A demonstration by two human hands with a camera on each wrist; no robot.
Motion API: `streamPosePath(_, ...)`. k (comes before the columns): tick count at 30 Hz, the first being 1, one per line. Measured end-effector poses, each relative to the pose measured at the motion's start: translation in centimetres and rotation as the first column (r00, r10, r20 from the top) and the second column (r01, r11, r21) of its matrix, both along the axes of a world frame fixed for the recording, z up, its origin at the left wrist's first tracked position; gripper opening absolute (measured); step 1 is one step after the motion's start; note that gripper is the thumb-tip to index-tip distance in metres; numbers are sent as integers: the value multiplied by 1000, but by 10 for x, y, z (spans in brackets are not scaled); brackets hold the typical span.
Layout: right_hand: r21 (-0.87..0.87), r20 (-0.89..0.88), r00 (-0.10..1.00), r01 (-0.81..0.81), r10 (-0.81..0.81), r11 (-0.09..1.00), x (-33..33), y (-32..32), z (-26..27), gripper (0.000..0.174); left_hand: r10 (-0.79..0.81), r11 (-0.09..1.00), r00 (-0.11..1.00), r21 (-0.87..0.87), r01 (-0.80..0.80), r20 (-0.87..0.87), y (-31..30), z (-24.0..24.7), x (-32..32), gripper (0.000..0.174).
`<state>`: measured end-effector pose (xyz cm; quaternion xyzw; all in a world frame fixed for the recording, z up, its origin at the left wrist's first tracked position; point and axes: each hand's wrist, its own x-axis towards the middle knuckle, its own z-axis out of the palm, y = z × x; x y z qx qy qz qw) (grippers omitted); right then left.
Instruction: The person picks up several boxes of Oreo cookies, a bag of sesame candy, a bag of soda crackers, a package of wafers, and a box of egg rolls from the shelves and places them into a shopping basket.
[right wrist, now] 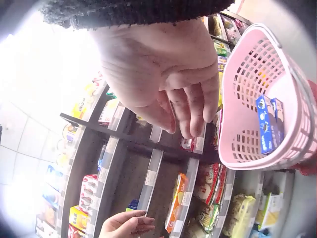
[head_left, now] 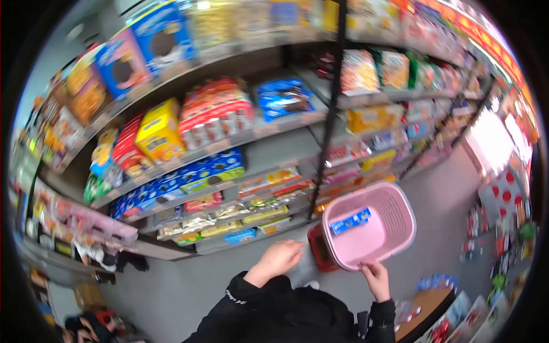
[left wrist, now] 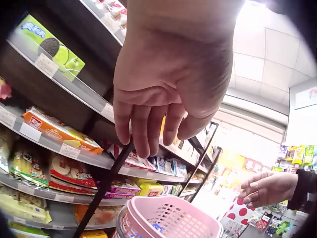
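Note:
A pink plastic basket [head_left: 407,220] with slotted sides stands in front of me. Inside it lie narrow blue snack packs [right wrist: 267,124], side by side in the right wrist view. My right hand [head_left: 374,279] is by the near rim of the basket in the head view. From the left wrist, that hand appears with loosely bent fingers and nothing in them. My left hand [head_left: 278,260] hovers left of the basket, its fingers hanging relaxed and holding nothing in the left wrist view.
Shelves of packaged snacks curve around the front, with a yellow box [head_left: 160,132] and a blue bag [head_left: 285,100] among them. Something red [head_left: 323,248] sits beneath the basket's left side. A wooden-topped stand [head_left: 426,311] is at the lower right.

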<state>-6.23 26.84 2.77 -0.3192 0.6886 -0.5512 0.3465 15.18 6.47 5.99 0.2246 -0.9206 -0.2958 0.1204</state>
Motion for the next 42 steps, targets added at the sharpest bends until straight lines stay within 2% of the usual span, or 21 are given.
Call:
streamPosePath(1, 23, -56, 998, -8, 9, 1000, -3, 5, -1, 15, -35, 999, 999, -7, 35, 0, 3, 2, -5, 23)
streamPosePath(5, -21, 90, 994, 60, -58, 998, -7, 7, -9, 16, -105, 994, 994, 27, 104, 10, 12, 8, -23, 23)
streamPosePath(10, -35, 186, 978, 103, -95, 994, -8, 3, -19, 18, -111, 989, 986, 112, 98, 124, 6, 3, -44, 22)
streamPosePath(14, 16, 133, 987, 92, -93, 996, -14, 0, -12, 18, -169, 980, 979, 131, 153, 116, -10, -5, -67, 23)
streamPosePath(19, 123, 97, 990, 87, -99, 989, -30, -8, -16, 19, -212, 969, 977, 125, 211, -5, -33, -14, -91, 23)
streamPosePath(22, 157, 71, 994, 74, -86, 985, -41, -26, -18, 19, -242, 954, 969, 195, 229, 47, -49, -22, -100, 23)
streamPosePath(24, 222, 21, 999, 39, -45, 974, -47, -39, -21, 23, -235, 947, 972, 229, 224, 23, -57, -37, -100, 23)
streamPosePath(26, 496, -236, 936, -116, 262, 860, -58, -53, -21, 29, -244, 939, 969, 256, 230, 25, -62, -46, -101, 24)
streamPosePath(29, 614, -236, 894, -167, 381, 771, -77, -69, -34, 33, -254, 932, 965, 281, 227, 64, -69, -52, -102, 24)
streamPosePath(31, 682, -178, 867, -233, 466, 693, -98, -73, -61, 37, -247, 934, 968, 279, 223, 54, -73, -60, -99, 24)
streamPosePath(33, 706, -149, 860, -253, 488, 662, -113, -81, -74, 40, -244, 935, 969, 276, 223, 45, -74, -67, -97, 24)
streamPosePath(36, 738, -85, 856, -289, 509, 610, -136, -90, -96, 50, -166, 937, 983, 324, 133, 75, -71, -77, -97, 24)
streamPosePath(38, 725, -240, 794, -237, 559, 647, -146, -98, -113, 54, -87, 959, 995, 277, 68, 57, -65, -77, -99, 25)
streamPosePath(39, 799, -319, 704, -160, 635, 580, -150, -103, -122, 57, -59, 959, 996, 280, 39, 66, -61, -73, -100, 25)
streamPosePath(40, 795, -312, 688, -188, 655, 576, -158, -110, -130, 57, -29, 959, 994, 283, -2, 106, -57, -68, -102, 25)
streamPosePath(42, 895, -370, 488, -43, 790, 445, -165, -122, -149, 61, 24, 955, 979, 285, -83, 204, -48, -60, -103, 25)
